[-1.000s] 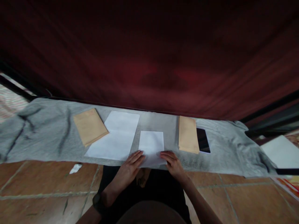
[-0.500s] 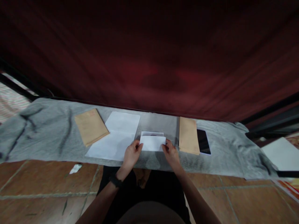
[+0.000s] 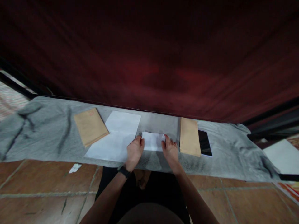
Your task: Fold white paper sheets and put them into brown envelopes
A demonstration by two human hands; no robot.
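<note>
A folded sheet of white paper (image 3: 153,142) lies on the grey cloth in front of me. My left hand (image 3: 135,149) pinches its left edge near the far corner, thumb on top and fingers curled behind. On the opposite edge, my right hand (image 3: 169,149) grips the paper the same way, the thumb toward its far right corner. The far edge of the paper is folded over level between both hands. Left of it lie larger white sheets (image 3: 116,144), flat with a crease across them.
A stack of brown envelopes (image 3: 91,126) overlaps the white sheets on the left. More brown envelopes (image 3: 190,137) lie to the right, beside a dark-screened phone (image 3: 205,143). Grey cloth (image 3: 226,149) covers the narrow surface; a dark red curtain (image 3: 151,77) hangs behind.
Both hands have moved away from me along the paper's sides. The upper flap now reaches the far edge, covering the strip that showed beyond it.
</note>
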